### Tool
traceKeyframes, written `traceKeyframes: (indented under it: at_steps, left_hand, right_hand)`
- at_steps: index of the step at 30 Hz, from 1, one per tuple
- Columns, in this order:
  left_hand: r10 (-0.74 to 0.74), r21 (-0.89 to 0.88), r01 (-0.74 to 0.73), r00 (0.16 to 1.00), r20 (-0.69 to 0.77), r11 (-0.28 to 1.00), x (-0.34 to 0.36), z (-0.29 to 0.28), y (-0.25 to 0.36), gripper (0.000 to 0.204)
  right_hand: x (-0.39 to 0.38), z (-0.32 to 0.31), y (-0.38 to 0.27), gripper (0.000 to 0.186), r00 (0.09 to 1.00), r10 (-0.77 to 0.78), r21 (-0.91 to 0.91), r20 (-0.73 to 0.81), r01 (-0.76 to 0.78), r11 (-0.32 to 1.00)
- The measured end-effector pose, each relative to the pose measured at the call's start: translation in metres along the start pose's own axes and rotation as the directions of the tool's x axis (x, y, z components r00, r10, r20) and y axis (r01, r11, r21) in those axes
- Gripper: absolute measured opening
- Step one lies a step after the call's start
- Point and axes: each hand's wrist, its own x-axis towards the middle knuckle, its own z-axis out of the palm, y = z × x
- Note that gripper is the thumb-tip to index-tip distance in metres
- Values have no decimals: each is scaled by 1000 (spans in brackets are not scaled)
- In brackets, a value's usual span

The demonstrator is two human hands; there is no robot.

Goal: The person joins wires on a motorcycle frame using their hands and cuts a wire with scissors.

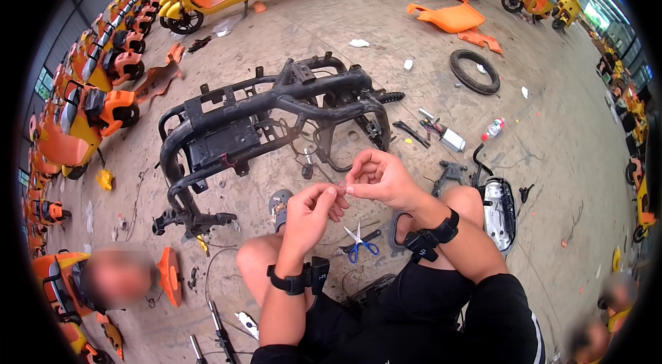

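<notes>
Together, left hand (312,216) and right hand (381,181) in fingertip grip on something tiny (341,186); beyond, black frame (281,98), long axis crosswise.

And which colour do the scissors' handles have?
The scissors' handles are blue, clearest in the head view.

Small white characters (423,251) on both black wristbands (294,284).

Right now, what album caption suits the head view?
Left hand and right hand meet near a black tubular scooter frame.
</notes>
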Motion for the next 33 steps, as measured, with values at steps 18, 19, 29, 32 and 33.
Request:
traceKeyframes:
  at_steps: [18, 19, 29, 32, 33]
  left_hand:
    - [-81, 14, 82, 995, -54, 997, 3, 2, -4, 22]
    - [-75, 24, 76, 996, -42, 997, 5, 3, -5, 22]
    - [-111, -6, 111, 994, -8, 994, 7, -3, -7, 22]
    - [-153, 24, 153, 988, -17, 988, 6, -4, -5, 21]
    - [-174, 44, 175, 985, -8, 984, 6, -5, -6, 21]
  right_hand:
    - [-7, 2, -5, 23, 976, -195, -652, 100, 212, 728]
    - [-8, 4, -7, 24, 971, -205, -687, 124, 233, 689]
    - [-6, 4, 10, 24, 930, -342, -724, 139, 330, 605]
    - [-7, 5, 4, 25, 948, -295, -727, 121, 287, 624]
    - [-6, 6, 5, 25, 946, -300, -722, 120, 291, 628]
